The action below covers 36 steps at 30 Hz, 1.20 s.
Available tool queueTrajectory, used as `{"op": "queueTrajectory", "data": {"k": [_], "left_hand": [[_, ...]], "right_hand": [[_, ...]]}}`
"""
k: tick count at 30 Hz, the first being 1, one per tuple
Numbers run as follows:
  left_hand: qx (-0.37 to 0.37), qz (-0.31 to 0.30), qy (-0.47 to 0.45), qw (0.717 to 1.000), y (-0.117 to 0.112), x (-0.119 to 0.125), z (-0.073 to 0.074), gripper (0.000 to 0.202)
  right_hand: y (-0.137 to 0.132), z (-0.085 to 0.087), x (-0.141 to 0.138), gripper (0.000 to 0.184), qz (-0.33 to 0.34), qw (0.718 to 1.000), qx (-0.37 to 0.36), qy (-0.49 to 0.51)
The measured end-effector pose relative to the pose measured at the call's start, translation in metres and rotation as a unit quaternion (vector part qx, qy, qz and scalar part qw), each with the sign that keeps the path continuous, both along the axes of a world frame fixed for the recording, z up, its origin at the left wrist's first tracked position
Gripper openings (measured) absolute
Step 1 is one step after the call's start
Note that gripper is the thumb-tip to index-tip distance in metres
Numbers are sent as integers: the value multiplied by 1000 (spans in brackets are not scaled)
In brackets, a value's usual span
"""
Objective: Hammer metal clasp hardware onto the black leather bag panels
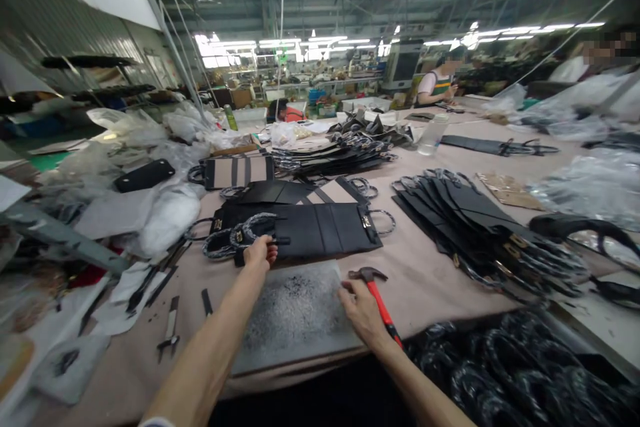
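Note:
My left hand (257, 251) reaches over the front of a stack of black bag panels, its fingers curled on a black leather piece with a loop handle (253, 225). The handle looks wrapped in clear plastic; the exact grip is partly hidden. Beneath it lies a long black panel (320, 230) with gold hardware and loops at both ends. My right hand (361, 310) rests at the right edge of a grey slab (295, 313), fingers bent but apart, holding nothing visible. Right beside it is a hammer (381, 303) with a red handle. Dark specks cover the slab's surface.
Black panels with handles (460, 227) fan out at the right. Plastic-wrapped handles (520, 367) fill the near right corner. Cutting pliers (170, 330) and a dark flat tool (207, 302) lie left. More panels (340, 153) pile up behind. A co-worker (440, 83) sits across the table.

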State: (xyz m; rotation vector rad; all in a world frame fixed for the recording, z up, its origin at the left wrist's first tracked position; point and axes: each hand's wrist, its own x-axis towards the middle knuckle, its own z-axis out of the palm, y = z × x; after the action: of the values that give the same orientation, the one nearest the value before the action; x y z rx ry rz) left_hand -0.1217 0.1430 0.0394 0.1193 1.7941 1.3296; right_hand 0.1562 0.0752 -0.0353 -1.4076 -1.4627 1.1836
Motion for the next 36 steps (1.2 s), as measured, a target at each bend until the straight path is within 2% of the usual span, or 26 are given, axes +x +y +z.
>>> {"op": "queueTrajectory", "data": {"k": [4, 7, 9, 12, 15, 18, 25, 32, 36], "left_hand": [[66, -16, -40, 997, -37, 17, 24, 11], [94, -32, -60, 993, -78, 38, 26, 13], [115, -45, -69, 990, -109, 53, 18, 17], [132, -53, -93, 985, -157, 74, -3, 25], [107, -40, -167, 979, -198, 91, -22, 24], [71, -21, -241, 968, -226, 102, -34, 19], [44, 11, -311, 949, -254, 109, -52, 17], [67, 80, -241, 965, -264, 92, -60, 16], [74, 75, -158, 982, -269, 86, -69, 33]], "right_hand": [[17, 2, -9, 45, -13, 986, -98, 137], [32, 6, -21, 48, -26, 954, -139, 265], [43, 6, -28, 41, -64, 931, -146, 329], [52, -1, -28, 29, -144, 899, -155, 384], [48, -14, -20, 27, -201, 875, -167, 409], [37, -24, -9, 28, -222, 862, -181, 417], [27, -32, 1, 31, -212, 869, -193, 403], [27, -35, 6, 37, -185, 882, -182, 392], [23, -33, 5, 41, -172, 879, -180, 405]]}}
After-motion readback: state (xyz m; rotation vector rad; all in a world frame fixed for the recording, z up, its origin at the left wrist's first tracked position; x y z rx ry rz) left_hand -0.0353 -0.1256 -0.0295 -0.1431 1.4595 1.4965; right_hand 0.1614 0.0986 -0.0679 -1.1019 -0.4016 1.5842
